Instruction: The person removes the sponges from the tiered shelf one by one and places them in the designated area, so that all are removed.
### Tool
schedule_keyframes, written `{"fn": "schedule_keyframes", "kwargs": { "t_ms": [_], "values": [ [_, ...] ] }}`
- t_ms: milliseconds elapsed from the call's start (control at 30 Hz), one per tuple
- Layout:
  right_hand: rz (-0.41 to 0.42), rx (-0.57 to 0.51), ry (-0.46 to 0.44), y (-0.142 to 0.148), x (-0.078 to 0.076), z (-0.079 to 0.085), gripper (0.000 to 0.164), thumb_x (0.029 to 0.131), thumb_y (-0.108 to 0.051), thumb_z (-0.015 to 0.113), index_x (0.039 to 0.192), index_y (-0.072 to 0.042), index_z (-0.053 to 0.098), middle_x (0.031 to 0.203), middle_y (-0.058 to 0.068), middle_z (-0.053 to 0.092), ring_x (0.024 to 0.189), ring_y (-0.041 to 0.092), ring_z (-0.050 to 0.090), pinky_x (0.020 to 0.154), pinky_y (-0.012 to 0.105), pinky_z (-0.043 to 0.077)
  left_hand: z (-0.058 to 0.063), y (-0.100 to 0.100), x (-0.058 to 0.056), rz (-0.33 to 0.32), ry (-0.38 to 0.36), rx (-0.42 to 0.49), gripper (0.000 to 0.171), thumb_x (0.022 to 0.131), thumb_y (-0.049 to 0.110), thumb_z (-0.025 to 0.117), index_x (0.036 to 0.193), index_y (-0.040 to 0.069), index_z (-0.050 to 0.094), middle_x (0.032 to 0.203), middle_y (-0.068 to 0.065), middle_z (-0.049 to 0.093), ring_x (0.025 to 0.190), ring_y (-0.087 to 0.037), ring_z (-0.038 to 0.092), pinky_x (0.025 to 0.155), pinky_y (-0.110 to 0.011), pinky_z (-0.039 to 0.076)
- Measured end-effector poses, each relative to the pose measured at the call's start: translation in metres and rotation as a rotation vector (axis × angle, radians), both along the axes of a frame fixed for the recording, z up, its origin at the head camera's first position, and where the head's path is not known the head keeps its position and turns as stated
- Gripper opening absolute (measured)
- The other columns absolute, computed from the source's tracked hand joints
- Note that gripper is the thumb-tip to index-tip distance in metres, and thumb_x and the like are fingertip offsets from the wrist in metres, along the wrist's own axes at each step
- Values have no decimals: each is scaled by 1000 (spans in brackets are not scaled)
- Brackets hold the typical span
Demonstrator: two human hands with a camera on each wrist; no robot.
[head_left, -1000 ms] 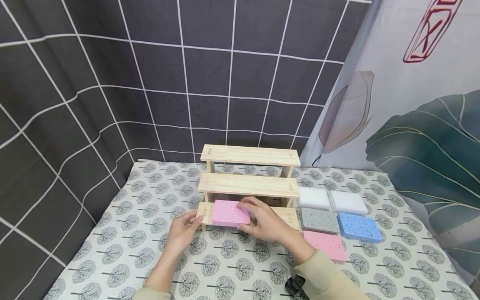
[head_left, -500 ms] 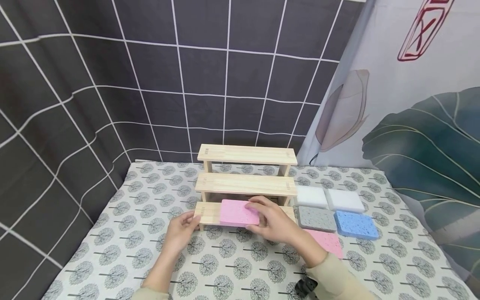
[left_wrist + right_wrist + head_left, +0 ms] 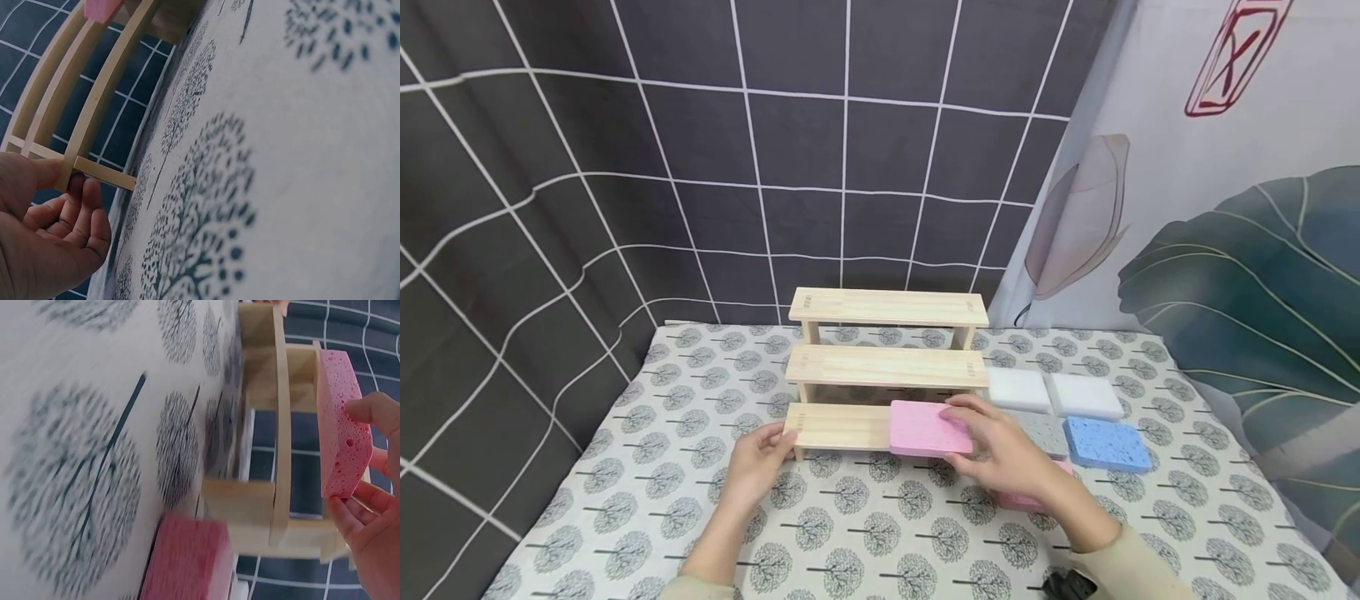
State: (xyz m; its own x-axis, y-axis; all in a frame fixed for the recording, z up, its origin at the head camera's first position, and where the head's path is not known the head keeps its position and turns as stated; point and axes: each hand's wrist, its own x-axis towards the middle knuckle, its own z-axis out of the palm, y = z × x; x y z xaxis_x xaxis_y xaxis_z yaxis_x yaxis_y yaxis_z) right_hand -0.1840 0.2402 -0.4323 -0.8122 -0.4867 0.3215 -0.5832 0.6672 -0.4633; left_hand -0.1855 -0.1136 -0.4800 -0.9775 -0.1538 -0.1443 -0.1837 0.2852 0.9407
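A pink sponge [image 3: 928, 429] is in my right hand [image 3: 1003, 450], which grips its right end between thumb and fingers. In the right wrist view a gap shows between this sponge [image 3: 344, 425] and the bottom board [image 3: 282, 425] of the wooden three-tier rack, so it hangs above the board. My left hand [image 3: 756, 462] pinches the left end of the rack's lowest tier [image 3: 838, 427]. The left wrist view has the thumb of that hand [image 3: 56, 231] on top and curled fingers beneath the board's end.
Right of the rack lie two white sponges [image 3: 1018, 390] [image 3: 1084, 396], a grey sponge [image 3: 1037, 435] and a blue sponge [image 3: 1107, 443]. Another pink sponge [image 3: 1021, 502] is partly hidden by my right hand. A dark gridded curtain [image 3: 805, 150] hangs behind the tree-print tablecloth [image 3: 685, 400].
My right hand has carried the pink sponge rightward along the lowest tier, from near its left end to its right part. The left hand keeps its hold on the rack's end.
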Motion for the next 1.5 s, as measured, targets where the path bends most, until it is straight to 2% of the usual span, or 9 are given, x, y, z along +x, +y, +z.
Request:
{"fn": "schedule_keyframes", "kwargs": {
  "t_ms": [100,267,600,833,867,967,1100,1367,1500],
  "values": [
    [-33,9,1,13,6,0,60,77,-19,85,132,-11,64,143,11,54,114,33,63,85,47,60,0,0,0,-1,1,-3,41,100,18,64,133,-5,59,100,-11,69,88,-20,67,77,-26,60],
    [-82,-4,-9,35,15,-1,59,75,-15,85,131,-13,65,143,9,54,127,39,55,97,57,53,0,0,0,-1,-1,-7,41,100,19,64,133,-5,59,101,-11,70,89,-20,67,78,-26,60],
    [-103,-25,124,74,31,-6,56,68,-8,84,121,-3,67,130,16,62,111,43,61,86,68,53,0,-1,1,-7,7,-12,41,100,19,63,134,-5,59,100,-11,70,90,-21,67,77,-23,59],
    [-174,3,129,105,45,-11,61,64,-10,88,121,-12,66,129,10,62,113,40,60,86,71,50,1,-1,2,-6,-1,-27,42,100,20,63,135,-4,59,100,-11,70,90,-20,67,78,-25,58],
    [-182,13,136,109,46,-12,62,63,-9,88,121,-12,66,129,10,62,113,39,60,86,68,51,1,-1,2,-5,-2,-25,42,100,20,63,135,-4,59,100,-11,70,90,-21,67,78,-25,58],
    [-213,41,162,120,50,-15,62,61,-7,87,119,-13,66,127,7,63,112,31,59,99,37,50,1,0,2,-4,-1,-25,41,100,20,63,134,-4,59,100,-11,70,89,-20,67,77,-24,58],
    [-239,39,164,133,56,-18,64,58,-5,87,117,-14,66,125,6,63,114,18,55,100,3,24,1,0,2,-4,2,-13,41,100,19,64,133,-4,59,100,-12,69,89,-21,67,76,-22,58],
    [-290,15,180,173,68,-26,67,52,-3,86,116,-15,66,119,1,62,117,-10,42,96,-1,21,1,1,3,-12,10,15,42,100,18,63,134,-7,57,102,-15,69,91,-23,68,79,-26,60],
    [-310,29,205,193,71,-30,68,49,-2,86,112,-13,66,115,-2,61,117,-16,36,95,-2,20,2,0,3,-11,6,-2,43,101,19,63,135,-6,57,102,-13,70,91,-22,68,80,-26,60]
  ]
}}
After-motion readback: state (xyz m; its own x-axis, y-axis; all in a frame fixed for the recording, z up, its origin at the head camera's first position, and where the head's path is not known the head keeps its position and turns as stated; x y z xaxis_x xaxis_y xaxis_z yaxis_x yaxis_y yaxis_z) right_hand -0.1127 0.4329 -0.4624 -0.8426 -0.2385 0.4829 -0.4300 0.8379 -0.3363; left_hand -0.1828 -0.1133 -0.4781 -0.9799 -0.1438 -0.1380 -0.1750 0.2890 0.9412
